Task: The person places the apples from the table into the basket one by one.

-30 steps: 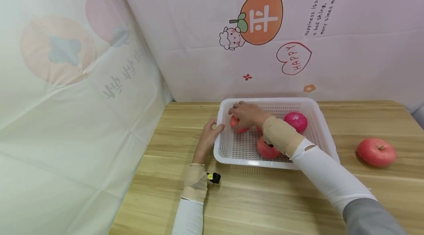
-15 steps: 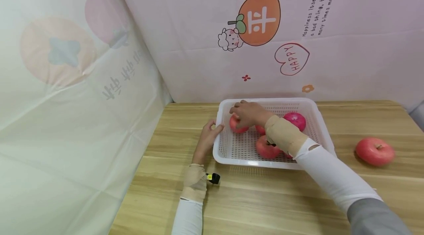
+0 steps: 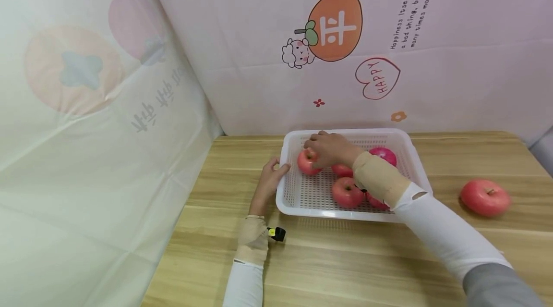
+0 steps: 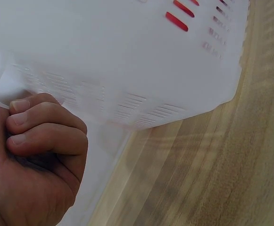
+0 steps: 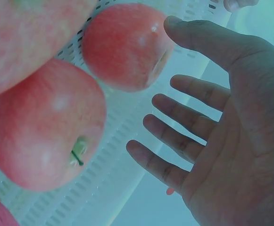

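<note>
A white slatted plastic basket (image 3: 332, 214) holds several red apples. At its left rim, my left hand (image 3: 269, 183) grips the edge with thumb and curled fingers; the left wrist view shows the fingers (image 4: 47, 125) folded at the rim. My right hand (image 3: 331, 148) is inside the basket, above the leftmost apple (image 3: 305, 163). In the right wrist view its fingers are spread and the thumb is at that apple's (image 5: 125, 47) edge; I cannot tell if they touch. Another apple (image 3: 347, 192) lies near the front wall, and a purplish-pink fruit (image 3: 384, 154) sits at the back right.
A single apple (image 3: 485, 197) rests on the wooden table (image 3: 337, 264) right of the basket. A printed cloth wall (image 3: 255, 91) stands right behind the basket, and a pale cloth (image 3: 99, 177) hangs along the left side.
My right hand has loosened from the leftmost apple and drawn slightly right, leaving more of that apple uncovered. The left hand stays on the rim. The head view has shifted a little.
</note>
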The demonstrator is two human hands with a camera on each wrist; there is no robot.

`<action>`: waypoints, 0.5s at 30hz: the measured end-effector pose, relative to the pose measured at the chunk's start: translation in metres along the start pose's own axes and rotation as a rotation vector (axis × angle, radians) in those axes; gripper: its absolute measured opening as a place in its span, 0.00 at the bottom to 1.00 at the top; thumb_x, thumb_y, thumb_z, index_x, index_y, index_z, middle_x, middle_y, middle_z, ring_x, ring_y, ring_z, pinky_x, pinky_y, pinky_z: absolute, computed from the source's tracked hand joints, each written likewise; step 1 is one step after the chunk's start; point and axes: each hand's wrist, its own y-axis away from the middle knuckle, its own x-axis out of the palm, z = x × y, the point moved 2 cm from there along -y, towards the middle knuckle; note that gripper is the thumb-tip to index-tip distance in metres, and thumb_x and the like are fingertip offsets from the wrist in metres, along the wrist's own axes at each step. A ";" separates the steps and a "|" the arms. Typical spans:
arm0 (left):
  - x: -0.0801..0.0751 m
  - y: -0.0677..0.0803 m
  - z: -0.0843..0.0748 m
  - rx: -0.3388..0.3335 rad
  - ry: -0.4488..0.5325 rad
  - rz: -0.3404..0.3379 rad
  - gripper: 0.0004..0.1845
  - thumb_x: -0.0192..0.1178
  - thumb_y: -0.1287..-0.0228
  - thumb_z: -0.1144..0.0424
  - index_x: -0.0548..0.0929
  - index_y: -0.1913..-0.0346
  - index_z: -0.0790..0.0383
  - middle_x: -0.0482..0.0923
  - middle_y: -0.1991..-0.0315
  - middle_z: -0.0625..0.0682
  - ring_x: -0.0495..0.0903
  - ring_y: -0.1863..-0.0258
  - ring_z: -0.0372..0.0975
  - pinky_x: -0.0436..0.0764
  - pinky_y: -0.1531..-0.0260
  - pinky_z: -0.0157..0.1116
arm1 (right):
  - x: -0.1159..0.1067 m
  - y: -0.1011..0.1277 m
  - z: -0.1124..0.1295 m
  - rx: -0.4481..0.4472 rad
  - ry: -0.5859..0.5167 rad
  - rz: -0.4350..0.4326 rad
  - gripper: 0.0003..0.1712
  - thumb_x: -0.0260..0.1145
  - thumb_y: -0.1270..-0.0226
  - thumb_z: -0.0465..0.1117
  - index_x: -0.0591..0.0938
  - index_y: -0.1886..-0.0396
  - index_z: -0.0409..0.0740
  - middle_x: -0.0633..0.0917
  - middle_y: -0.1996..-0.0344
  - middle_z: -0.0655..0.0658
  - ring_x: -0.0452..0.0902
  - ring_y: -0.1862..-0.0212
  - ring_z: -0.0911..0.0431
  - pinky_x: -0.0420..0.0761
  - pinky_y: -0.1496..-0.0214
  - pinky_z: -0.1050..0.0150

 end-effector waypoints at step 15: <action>0.001 0.000 0.000 0.007 0.024 -0.006 0.11 0.60 0.25 0.57 0.77 0.53 0.64 0.88 0.53 0.73 0.93 0.61 0.56 0.93 0.68 0.44 | -0.006 0.024 -0.019 0.022 0.019 -0.063 0.36 0.77 0.36 0.54 0.81 0.31 0.45 0.81 0.31 0.38 0.72 0.26 0.38 0.74 0.26 0.35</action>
